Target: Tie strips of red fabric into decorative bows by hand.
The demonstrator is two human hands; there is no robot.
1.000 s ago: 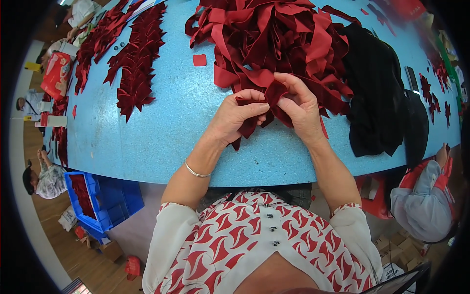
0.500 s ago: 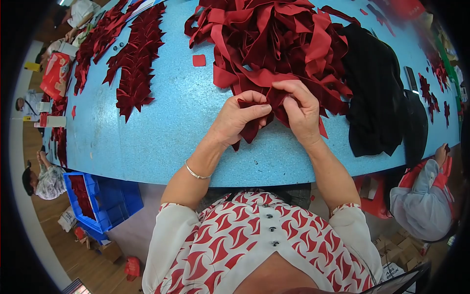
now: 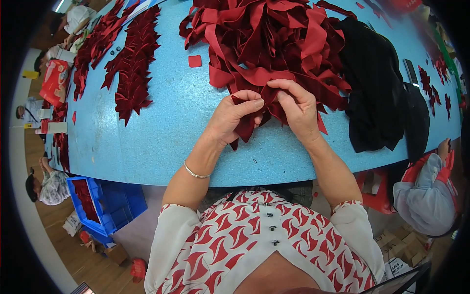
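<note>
In front of me, both hands pinch a piece of dark red velvet-like ribbon [image 3: 246,128] above the table's near part. My left hand [image 3: 234,115] grips it between thumb and fingers, with pointed ends hanging below. My right hand [image 3: 299,110] holds the same ribbon close by, thumb and index finger closed on it. Exactly what the fingertips do with the folds is hidden. Right behind my hands lies a big tangled heap of red ribbon [image 3: 267,34], lighter on one face and darker on the other.
Folded dark red ribbon strips [image 3: 134,68] lie to the left on the blue table [image 3: 171,147]. A small red square [image 3: 195,61] sits beside the heap. Black cloth [image 3: 374,88] lies at right. Blue bins [image 3: 117,201] stand lower left. A person in grey [image 3: 423,196] sits at right.
The whole view has shifted slightly. My right thumb and index finger have come a little closer together on the ribbon. Both hands keep their hold.
</note>
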